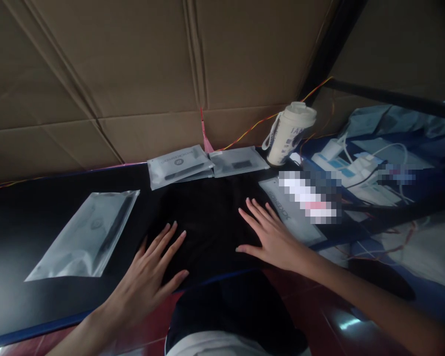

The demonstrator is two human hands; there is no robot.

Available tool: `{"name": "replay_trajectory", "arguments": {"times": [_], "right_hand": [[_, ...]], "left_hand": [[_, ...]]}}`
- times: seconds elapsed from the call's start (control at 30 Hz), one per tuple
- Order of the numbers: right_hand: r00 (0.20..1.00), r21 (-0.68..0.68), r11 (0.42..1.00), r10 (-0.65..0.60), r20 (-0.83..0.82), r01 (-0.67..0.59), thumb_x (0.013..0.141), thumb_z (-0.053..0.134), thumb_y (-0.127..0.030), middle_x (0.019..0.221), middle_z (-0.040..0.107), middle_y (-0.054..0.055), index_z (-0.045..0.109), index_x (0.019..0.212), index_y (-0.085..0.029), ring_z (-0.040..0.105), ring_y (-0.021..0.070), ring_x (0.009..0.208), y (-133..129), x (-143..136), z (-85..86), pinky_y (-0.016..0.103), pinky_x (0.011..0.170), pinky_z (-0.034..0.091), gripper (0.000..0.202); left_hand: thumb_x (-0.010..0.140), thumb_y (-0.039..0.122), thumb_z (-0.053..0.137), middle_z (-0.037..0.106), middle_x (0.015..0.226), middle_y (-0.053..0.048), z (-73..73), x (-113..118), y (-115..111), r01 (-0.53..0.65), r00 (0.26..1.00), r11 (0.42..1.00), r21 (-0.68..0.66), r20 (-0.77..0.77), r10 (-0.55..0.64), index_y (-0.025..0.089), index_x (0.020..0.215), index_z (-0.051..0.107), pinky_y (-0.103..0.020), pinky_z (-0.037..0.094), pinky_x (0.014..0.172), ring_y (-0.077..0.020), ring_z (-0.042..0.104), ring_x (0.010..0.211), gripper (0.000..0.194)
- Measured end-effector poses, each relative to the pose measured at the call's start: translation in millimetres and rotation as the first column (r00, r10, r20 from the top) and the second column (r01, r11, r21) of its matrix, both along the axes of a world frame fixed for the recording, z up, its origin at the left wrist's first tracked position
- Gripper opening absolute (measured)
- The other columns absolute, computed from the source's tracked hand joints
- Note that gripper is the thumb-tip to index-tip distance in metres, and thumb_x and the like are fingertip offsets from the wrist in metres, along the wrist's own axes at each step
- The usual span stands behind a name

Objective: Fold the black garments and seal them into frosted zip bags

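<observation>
My left fingers (174,246) and right fingers (251,220) rest spread and empty on the black cloth (211,222), which runs between them. Laying it flat looks nearly done; faint creases seem left. Ahead of both, a frosted pouch (193,157) bears blurred lettering; past my right fingers, a cup (289,136) seems to read "IAN".

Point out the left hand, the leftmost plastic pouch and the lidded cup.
Left hand (150,271): head view, on the back of the hand.
Leftmost plastic pouch (83,236): head view, mid upper face.
Lidded cup (287,137): head view, side wall below the lid.
</observation>
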State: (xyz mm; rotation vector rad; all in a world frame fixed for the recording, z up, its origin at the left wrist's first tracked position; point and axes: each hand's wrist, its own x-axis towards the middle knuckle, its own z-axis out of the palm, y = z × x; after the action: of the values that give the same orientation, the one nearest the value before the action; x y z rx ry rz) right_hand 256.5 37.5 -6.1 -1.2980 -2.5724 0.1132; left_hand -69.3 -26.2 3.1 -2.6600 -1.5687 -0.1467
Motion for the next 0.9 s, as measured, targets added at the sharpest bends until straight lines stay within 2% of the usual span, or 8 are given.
{"name": "replay_trajectory", "arguments": {"times": [0.17,0.3,0.47,0.53,0.6,0.7,0.83,0.9], "right_hand": [[1.000,0.024,1.000,-0.014,-0.012,0.014,0.084,0.045,-0.069,0.155,0.023,0.019,0.032,0.146,-0.012,0.016,0.0323,0.143,0.7,-1.6,-0.5,0.056,0.114,0.022,0.085],[0.999,0.096,0.995,-0.031,-0.032,0.034,0.084,0.048,-0.066,0.151,0.033,0.021,0.037,0.143,-0.009,0.025,0.0316,0.141,-9.6,2.8,7.0,0.055,0.113,0.027,0.082],[0.992,0.134,0.983,0.127,0.012,-0.127,0.082,0.058,-0.059,0.148,0.039,0.016,0.044,0.138,-0.014,0.033,0.0302,0.138,-40.2,33.4,9.0,0.055,0.112,0.030,0.074],[0.989,0.144,0.978,0.145,0.041,-0.149,0.084,0.062,-0.049,0.148,0.040,0.014,0.045,0.138,-0.015,0.035,0.0292,0.137,-52.6,49.4,3.1,0.051,0.111,0.036,0.066],[0.988,0.148,0.977,0.144,0.064,-0.152,0.088,0.058,-0.025,0.148,0.042,0.009,0.044,0.140,-0.018,0.036,0.0267,0.137,-63.3,63.3,-3.1,0.047,0.111,0.037,0.055],[0.991,0.082,0.988,0.134,0.001,-0.133,0.080,0.042,0.001,0.145,0.046,0.002,0.043,0.142,-0.025,0.037,0.0216,0.137,-74.1,77.1,-6.6,0.041,0.112,0.038,0.067],[0.961,-0.062,0.991,0.098,-0.260,-0.118,0.077,0.041,0.003,0.132,0.060,0.001,0.057,0.129,-0.027,0.048,0.0177,0.129,-71.0,83.7,2.8,0.037,0.109,0.042,0.062],[0.932,-0.160,0.982,0.040,-0.359,-0.104,0.080,0.049,-0.004,0.121,0.067,0.003,0.065,0.117,-0.025,0.054,0.0204,0.123,-60.9,84.0,12.0,0.042,0.108,0.042,0.046]], "left_hand": [[0.093,0.049,0.044,0.029,0.155,-0.013,2.8,5.8,-5.5,-0.017,1.000,0.997,0.080,0.010,0.016,0.027,0.151,0.017,-0.058,0.038,0.103,-0.0327,0.033,0.138,0.068],[0.092,0.049,0.047,0.030,0.154,-0.012,7.9,13.0,-18.8,0.092,0.996,0.985,0.143,-0.022,-0.090,0.026,0.149,0.025,-0.058,0.035,0.106,-0.0314,0.033,0.138,0.065],[0.089,0.050,0.051,0.031,0.153,-0.015,3.1,1.8,-33.5,0.163,0.987,0.971,0.177,-0.032,-0.160,0.022,0.147,0.032,-0.053,0.042,0.102,-0.0326,0.038,0.136,0.067],[0.093,0.044,0.047,0.040,0.149,-0.011,2.8,-4.9,-38.2,0.185,0.983,0.963,0.195,-0.033,-0.182,0.024,0.145,0.035,-0.049,0.044,0.102,-0.0301,0.042,0.133,0.057],[0.096,0.038,0.041,0.049,0.143,-0.007,5.5,-10.5,-43.3,0.225,0.974,0.954,0.196,-0.023,-0.225,0.026,0.144,0.038,-0.043,0.049,0.099,-0.0260,0.048,0.129,0.050],[0.097,0.035,0.037,0.056,0.137,-0.003,10.4,-18.3,-50.7,0.257,0.964,0.953,0.161,0.027,-0.265,0.026,0.144,0.038,-0.035,0.054,0.093,-0.0221,0.055,0.122,0.048],[0.093,0.028,0.043,0.061,0.132,-0.002,12.0,-29.4,-54.8,0.175,0.968,0.978,0.114,0.160,-0.192,0.028,0.141,0.043,-0.032,0.055,0.091,-0.0207,0.061,0.116,0.047],[0.092,0.029,0.045,0.069,0.119,0.001,16.6,-31.5,-50.1,0.033,0.951,0.987,0.158,0.298,-0.080,0.030,0.131,0.052,-0.028,0.057,0.084,-0.0187,0.068,0.102,0.039]]}}
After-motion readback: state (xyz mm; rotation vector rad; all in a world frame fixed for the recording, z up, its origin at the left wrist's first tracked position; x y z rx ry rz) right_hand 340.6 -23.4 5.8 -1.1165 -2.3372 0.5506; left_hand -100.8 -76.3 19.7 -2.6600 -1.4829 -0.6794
